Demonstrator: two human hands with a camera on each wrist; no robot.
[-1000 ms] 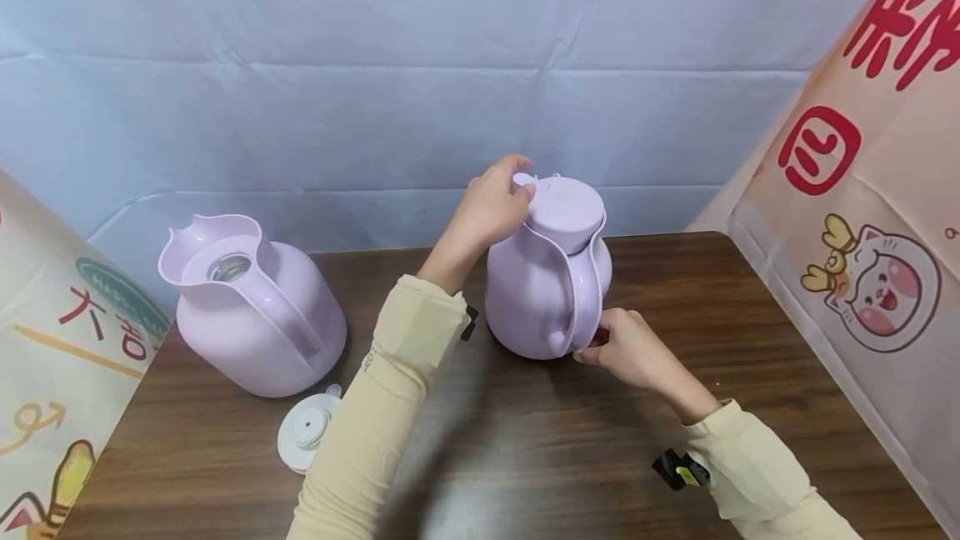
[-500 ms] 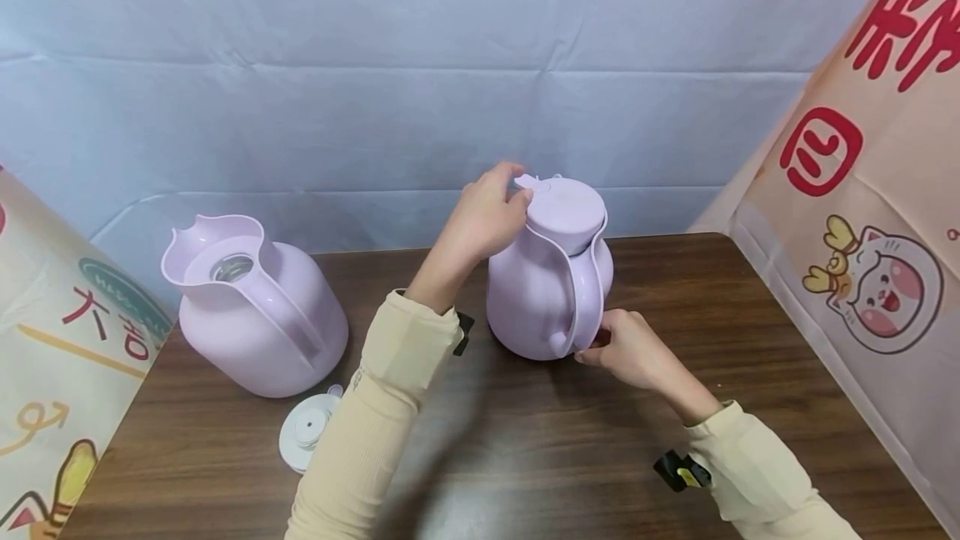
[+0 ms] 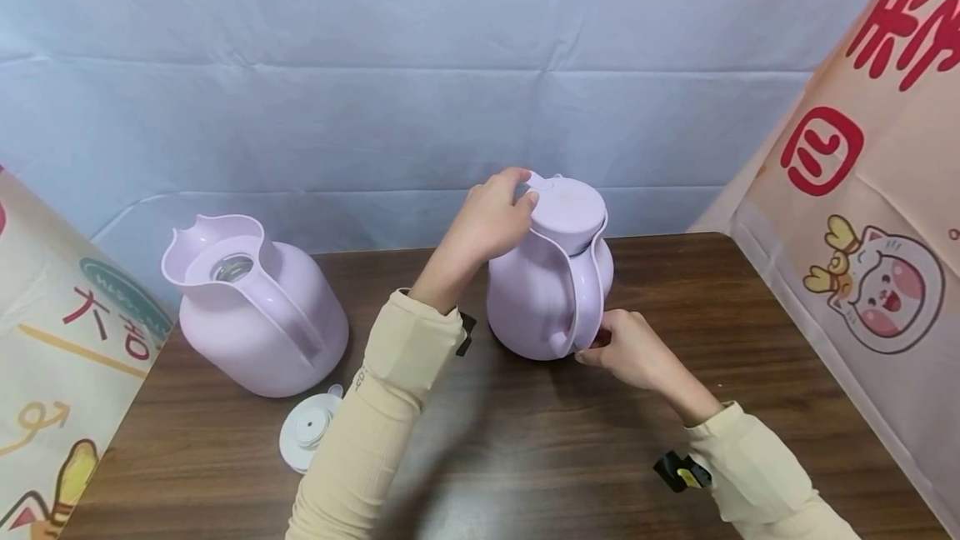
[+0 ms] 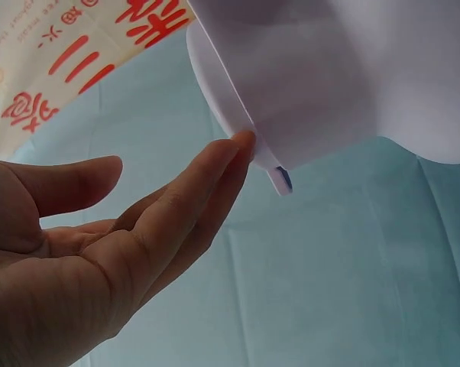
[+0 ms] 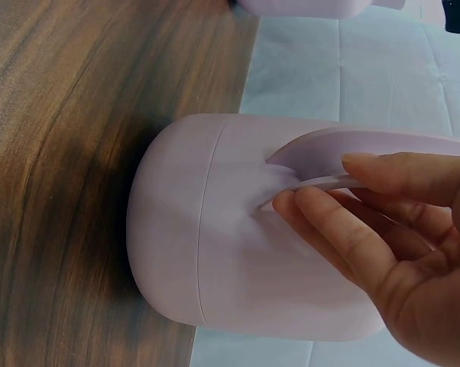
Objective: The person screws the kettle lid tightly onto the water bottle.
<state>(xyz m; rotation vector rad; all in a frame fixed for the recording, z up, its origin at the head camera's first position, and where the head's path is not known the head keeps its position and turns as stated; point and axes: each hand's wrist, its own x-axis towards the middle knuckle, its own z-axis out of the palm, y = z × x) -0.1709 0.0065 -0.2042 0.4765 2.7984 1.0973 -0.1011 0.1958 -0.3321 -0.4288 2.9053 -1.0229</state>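
A lilac thermos jug point(image 3: 521, 307) stands upright on the table, its round lid point(image 3: 573, 211) seated in the neck. My left hand point(image 3: 487, 219) is at the lid's small tab; in the left wrist view its nearly straight fingertips touch the lid's rim, the thumb held apart. Low on the jug, my right hand point(image 3: 630, 348) pinches the handle point(image 5: 333, 183) between thumb and fingers. At the left stands a second lilac thermos jug point(image 3: 262, 315), its mouth uncovered. A white round lid point(image 3: 303, 432) lies before it, partly hidden by my left sleeve.
The brown wooden table point(image 3: 525, 457) ends at a pale blue cloth point(image 3: 405, 107) behind the jugs. Printed cloths hang at both sides, the right cloth point(image 3: 862, 190) along the table's edge.
My left fingers let the tab slip free, then shifted right against it. The tab has swung a little to the right with the lid. My right hand has stayed on the handle.
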